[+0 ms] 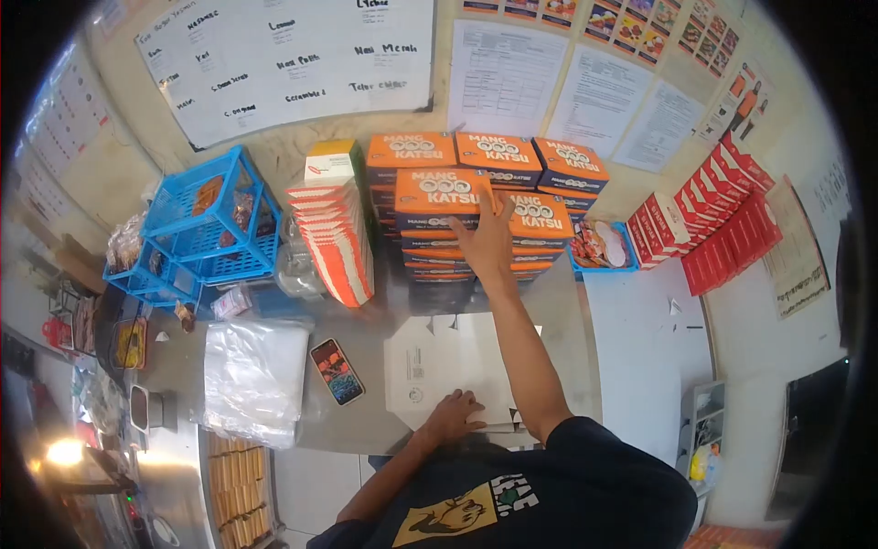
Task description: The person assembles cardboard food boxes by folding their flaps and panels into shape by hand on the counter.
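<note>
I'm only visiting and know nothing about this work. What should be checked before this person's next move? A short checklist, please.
1. Right hand touching the orange-topped box at the front left of the stacks: ok.
2. Firm grip on that box: cannot tell.
3. Left hand resting on the white cardboard: ok.
4. Cardboard fully in view: not ok, the right arm covers part of it.
5. Phone off the table: not ok, it lies there, though apart from both hands.
</note>
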A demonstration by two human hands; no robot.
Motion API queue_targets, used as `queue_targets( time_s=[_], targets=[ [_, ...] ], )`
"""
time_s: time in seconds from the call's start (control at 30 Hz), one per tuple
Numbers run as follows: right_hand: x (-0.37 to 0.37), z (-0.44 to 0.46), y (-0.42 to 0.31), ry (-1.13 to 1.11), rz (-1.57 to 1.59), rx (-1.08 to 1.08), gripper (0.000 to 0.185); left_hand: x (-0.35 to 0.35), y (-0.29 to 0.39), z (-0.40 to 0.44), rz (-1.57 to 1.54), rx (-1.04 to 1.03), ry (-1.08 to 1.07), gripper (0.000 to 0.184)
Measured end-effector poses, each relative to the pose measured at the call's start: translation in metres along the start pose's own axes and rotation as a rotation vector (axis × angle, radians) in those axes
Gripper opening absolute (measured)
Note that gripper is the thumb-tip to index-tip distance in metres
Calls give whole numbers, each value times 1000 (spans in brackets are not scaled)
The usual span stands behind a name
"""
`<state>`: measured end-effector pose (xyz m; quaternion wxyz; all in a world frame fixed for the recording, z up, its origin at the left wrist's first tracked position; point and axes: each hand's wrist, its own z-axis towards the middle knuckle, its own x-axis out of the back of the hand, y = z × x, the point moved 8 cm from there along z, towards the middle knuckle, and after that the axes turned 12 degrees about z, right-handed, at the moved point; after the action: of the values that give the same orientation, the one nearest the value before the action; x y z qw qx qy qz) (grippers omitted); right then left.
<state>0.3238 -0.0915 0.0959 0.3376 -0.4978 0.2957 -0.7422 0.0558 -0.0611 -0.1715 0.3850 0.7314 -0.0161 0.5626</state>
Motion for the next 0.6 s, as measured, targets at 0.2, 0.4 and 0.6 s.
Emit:
queue_targets(
  time_s=[0.2,0.4,0.6],
  targets=[
    [-12,-49,28,8,88,241,36,-14,-2,6,36,-114,26,25],
    [-71,-60,91,-496,-62,42,26,-8,5,11,58,-117,91,16],
    [-82,-44,99,-397,-104,122,31,-9,2,15,78,-27,147,13]
  ],
)
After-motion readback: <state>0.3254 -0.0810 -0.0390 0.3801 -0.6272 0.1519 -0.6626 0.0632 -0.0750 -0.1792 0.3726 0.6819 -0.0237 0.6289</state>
